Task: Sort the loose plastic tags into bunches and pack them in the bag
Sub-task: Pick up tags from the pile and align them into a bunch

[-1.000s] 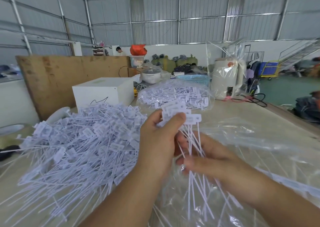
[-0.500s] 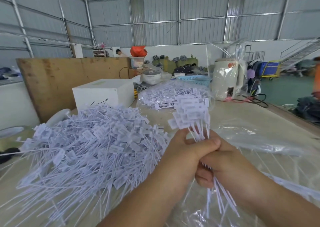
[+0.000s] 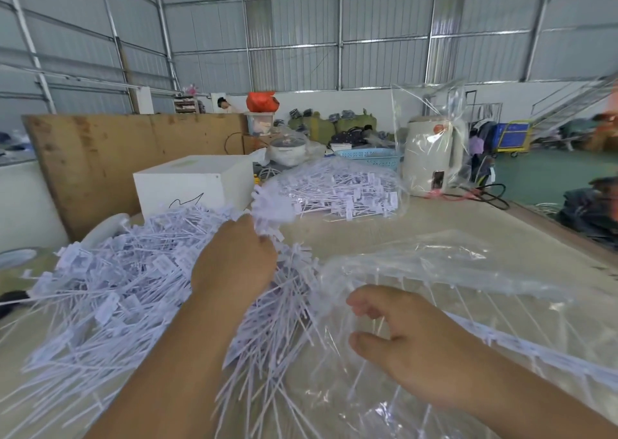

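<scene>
- Left hand (image 3: 234, 264): grip curled round a bunch of tags (image 3: 272, 209), held above the loose pile.
- Right hand (image 3: 408, 341): grip spread, empty, over the bag (image 3: 468, 271).
- Loose tags (image 3: 110, 288): large heap, counter's left side; most sorting left.
- Filled bag (image 3: 337, 191): far edge.
- Counter (image 3: 434, 219): bare room between the bags.
</scene>
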The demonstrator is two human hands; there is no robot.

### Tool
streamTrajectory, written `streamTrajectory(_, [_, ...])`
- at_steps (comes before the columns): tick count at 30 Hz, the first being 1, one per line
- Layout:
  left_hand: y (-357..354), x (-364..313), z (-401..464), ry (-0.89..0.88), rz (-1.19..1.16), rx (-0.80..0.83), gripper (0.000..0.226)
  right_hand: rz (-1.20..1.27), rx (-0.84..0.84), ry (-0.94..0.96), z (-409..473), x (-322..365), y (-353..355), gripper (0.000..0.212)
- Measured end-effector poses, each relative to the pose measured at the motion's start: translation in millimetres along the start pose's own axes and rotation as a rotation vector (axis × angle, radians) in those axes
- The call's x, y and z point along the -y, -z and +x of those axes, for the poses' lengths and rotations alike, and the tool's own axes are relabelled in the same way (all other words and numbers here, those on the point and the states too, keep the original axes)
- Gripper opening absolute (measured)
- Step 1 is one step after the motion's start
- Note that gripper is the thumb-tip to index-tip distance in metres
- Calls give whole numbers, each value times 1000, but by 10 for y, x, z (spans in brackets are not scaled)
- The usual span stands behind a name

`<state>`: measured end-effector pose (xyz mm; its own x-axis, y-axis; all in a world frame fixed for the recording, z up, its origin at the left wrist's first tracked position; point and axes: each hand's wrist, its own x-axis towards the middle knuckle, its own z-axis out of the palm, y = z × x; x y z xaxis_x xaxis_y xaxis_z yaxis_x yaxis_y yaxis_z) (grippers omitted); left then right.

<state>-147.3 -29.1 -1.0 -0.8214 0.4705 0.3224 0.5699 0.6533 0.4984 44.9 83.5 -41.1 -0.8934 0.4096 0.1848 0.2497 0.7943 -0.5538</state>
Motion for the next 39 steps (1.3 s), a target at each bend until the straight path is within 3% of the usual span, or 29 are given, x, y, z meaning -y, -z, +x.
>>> streamTrajectory(3, [-118, 47, 42, 22, 347, 37, 64, -122, 87, -14, -27, 28, 41, 45])
streamTrajectory(5, [-155, 56, 45, -2, 416, -10, 67, -166, 118, -25, -33, 4, 58, 45])
streamTrajectory(10, [-188, -174, -152, -307, 196, -215, 44, -159, 201, 25, -22, -81, 12, 26])
streamTrajectory(14, [-319, -412, -432, -672, -37, 75, 38, -278, 318, 186, 24, -167, 22, 37])
streamTrajectory(17, [-421, -402, -490, -840, 67, 300, 34, -239, 348, 214, 45, -217, 128, 49])
streamTrajectory(20, [-458, -349, -467, -781, 240, 349, 30, -34, 312, 164, 64, -247, 265, 38])
streamTrajectory(23, [-445, -336, -462, -693, 257, 246, 37, 81, 86, -3, 76, -312, 325, 11])
streamTrajectory(25, [-428, -345, -486, -653, 196, 207, 36, -108, -5, -162, 77, -345, 354, 30])
streamTrajectory(27, [-405, -395, -530, -631, 152, 203, 27, -211, 11, -263, 82, -350, 314, 34])
streamTrajectory(28, [-399, -418, -546, -628, 152, 202, 23, -248, 44, -280, 96, -347, 273, 47])
streamTrajectory(30, [-405, -439, -552, -611, 153, 203, 18, -314, 114, -255, 142, -354, 146, 72])
streamTrajectory(32, [-421, -417, -533, -576, 146, 218, 14, -389, 152, -195, 201, -362, 45, 82])
streamTrajectory(39, [-450, -373, -524, -532, 153, 190, 23, -224, 127, 39, 348, -608, 74, 73])
